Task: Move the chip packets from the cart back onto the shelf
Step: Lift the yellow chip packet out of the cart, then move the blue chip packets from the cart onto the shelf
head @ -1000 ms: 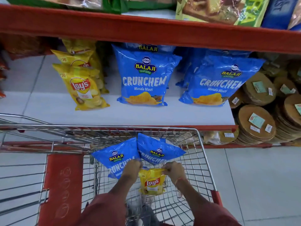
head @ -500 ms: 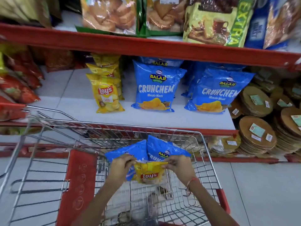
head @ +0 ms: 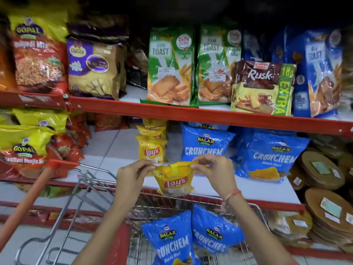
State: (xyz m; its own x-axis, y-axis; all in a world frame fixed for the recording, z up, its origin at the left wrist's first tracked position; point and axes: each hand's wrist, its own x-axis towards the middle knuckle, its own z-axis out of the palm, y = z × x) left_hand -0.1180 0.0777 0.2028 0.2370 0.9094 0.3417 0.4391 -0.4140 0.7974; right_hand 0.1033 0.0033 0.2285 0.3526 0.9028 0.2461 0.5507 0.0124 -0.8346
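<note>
A small yellow Lay's packet point(head: 174, 180) hangs by its top edge between my left hand point(head: 131, 178) and my right hand point(head: 212, 169). It is raised above the wire cart point(head: 91, 180), level with the front of the white shelf point(head: 267, 190). Two blue Balaji Crunchem packets point(head: 172, 240) lie side by side in the cart below. On the shelf behind stands a row of yellow Lay's packets point(head: 151, 148), with blue Crunchem packets point(head: 204, 144) to their right.
The red shelf lip point(head: 191, 115) of the upper level, loaded with toast and rusk packs, overhangs the chip shelf. Gopal snack bags point(head: 24, 150) fill the left. Stacks of round brown discs point(head: 324, 211) sit at the right. The cart's red handle point(head: 24, 203) slants at left.
Both hands have lifted the yellow Lay's packet out of the cart and up toward the shelf. My view has tilted upward, showing the upper shelf.
</note>
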